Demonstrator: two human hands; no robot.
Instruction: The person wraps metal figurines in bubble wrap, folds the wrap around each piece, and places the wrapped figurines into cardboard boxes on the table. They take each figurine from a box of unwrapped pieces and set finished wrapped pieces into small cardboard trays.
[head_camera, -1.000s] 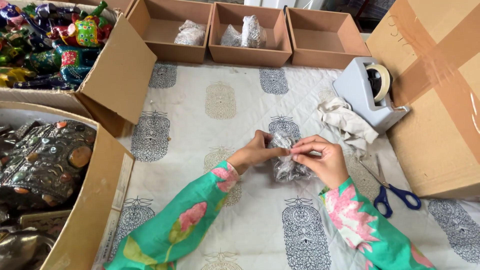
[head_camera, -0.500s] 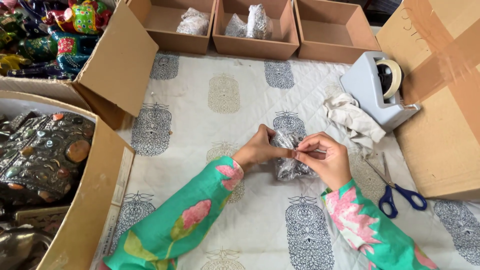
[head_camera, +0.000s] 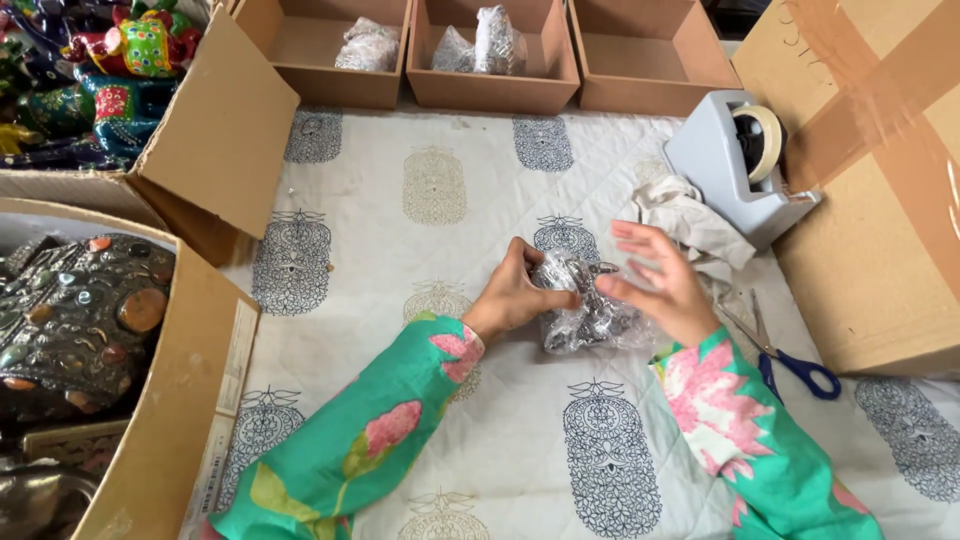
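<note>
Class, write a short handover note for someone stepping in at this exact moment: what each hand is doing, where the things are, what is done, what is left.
Left hand: grips the plastic-wrapped bundle at its left end, on the printed cloth.
Right hand: fingers spread against the bundle's right side, not clearly gripping.
Nearby: tape dispenser and crumpled paper beyond the right hand, blue-handled scissors to its right.
Done: three wrapped bundles lie in two of the small boxes at the far edge.
Left: third small box holds nothing; this bundle is not yet boxed.

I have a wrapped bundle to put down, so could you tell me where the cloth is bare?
Bare cloth lies between the three small boxes and the hands. It is crowded right, by tape dispenser, crumpled paper and scissors.
</note>
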